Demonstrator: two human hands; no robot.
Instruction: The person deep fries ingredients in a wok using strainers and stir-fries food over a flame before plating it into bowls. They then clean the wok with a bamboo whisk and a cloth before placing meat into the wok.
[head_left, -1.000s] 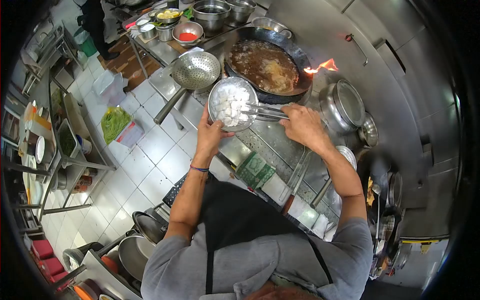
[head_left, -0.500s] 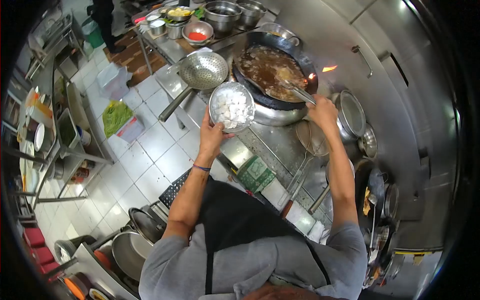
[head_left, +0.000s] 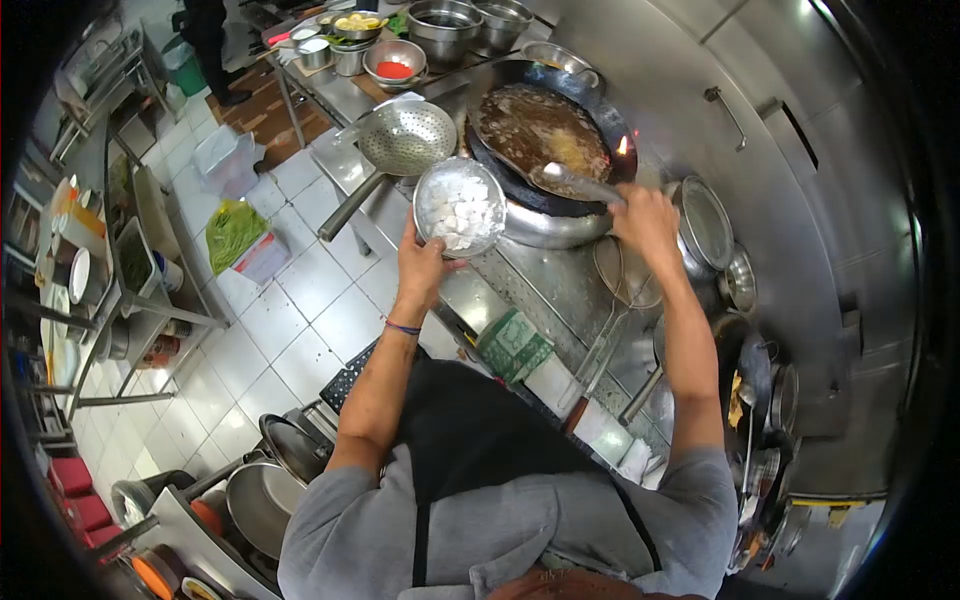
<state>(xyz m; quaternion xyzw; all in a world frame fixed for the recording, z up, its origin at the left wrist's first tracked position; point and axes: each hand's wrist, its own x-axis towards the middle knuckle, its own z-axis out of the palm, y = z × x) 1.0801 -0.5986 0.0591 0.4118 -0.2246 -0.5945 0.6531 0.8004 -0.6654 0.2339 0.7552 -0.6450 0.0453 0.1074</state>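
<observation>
My left hand point(head_left: 424, 265) grips the lower rim of a metal bowl point(head_left: 436, 176), its thumb over the edge. White, powder-coated chunks point(head_left: 464, 212) fill the bowl. In my right hand point(head_left: 645, 217) is the handle of a ladle point(head_left: 583, 184), whose head hangs over the near edge of a large wok point(head_left: 600, 112). Brown bubbling oil point(head_left: 530, 115) lies in the wok, with a paler foamy patch by the ladle. Just left of the wok and behind the bowl rests a perforated strainer point(head_left: 407, 140), its handle pointing toward me.
Flame point(head_left: 624, 145) shows at the wok's right side. A wire skimmer point(head_left: 622, 270) and a green box point(head_left: 513, 345) lie on the counter near me. Metal pots point(head_left: 440, 40) and a bowl with something red point(head_left: 394, 62) stand at the back. Another person's legs point(head_left: 208, 50) show far left.
The ladle has risen out of the oil to the wok's near edge, and its head now shows. The bowl has shifted slightly left and up.
</observation>
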